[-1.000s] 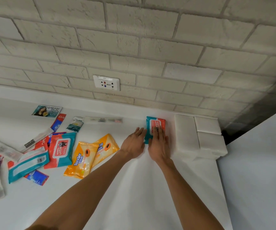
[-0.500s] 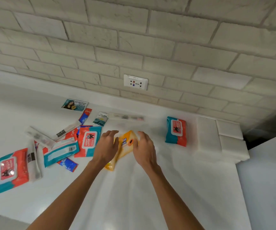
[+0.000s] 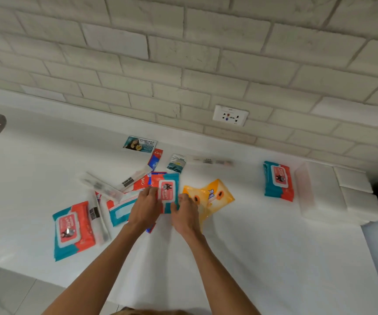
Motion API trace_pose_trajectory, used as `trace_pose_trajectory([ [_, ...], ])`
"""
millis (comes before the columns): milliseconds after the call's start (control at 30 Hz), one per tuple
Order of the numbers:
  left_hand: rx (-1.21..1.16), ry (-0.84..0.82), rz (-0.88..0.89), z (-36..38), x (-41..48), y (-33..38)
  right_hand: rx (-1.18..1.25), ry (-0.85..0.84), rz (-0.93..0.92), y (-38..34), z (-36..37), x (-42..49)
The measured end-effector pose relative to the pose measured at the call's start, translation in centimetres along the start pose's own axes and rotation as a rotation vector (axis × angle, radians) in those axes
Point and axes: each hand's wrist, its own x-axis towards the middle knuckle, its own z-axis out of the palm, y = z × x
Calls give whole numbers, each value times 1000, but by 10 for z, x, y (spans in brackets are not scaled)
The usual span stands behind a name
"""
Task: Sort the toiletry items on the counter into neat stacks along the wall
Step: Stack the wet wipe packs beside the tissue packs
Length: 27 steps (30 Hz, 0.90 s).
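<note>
Wipes pack point(image 3: 168, 192), teal and red, lies mid tabletop point(image 3: 251, 258) in the loose pile, touching the yellow packs point(image 3: 215, 196) on its right. Both hands hold it: left hand point(image 3: 146, 208) grips the left edge, right hand point(image 3: 184, 212) the lower right corner. Second teal pack point(image 3: 279, 180) lies near the wall beside white blocks point(image 3: 333, 194); third teal pack point(image 3: 73, 230) far left.

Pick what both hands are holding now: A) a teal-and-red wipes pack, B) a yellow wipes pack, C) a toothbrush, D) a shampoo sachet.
A: the left hand and right hand grip the edges of the teal-and-red wipes pack between them; the yellow wipes pack lies to its right.
</note>
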Motion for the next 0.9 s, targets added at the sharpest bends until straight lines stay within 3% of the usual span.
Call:
trace_pose_trajectory([
  [267, -37, -10, 16, -2, 3, -21, -69, 124, 172, -22, 41, 14],
  [533, -143, 20, -34, -4, 9, -33, 136, 138, 304, -25, 51, 24],
  [900, -215, -62, 28, -17, 10, -39, 479, 234, 188, -41, 26, -10],
])
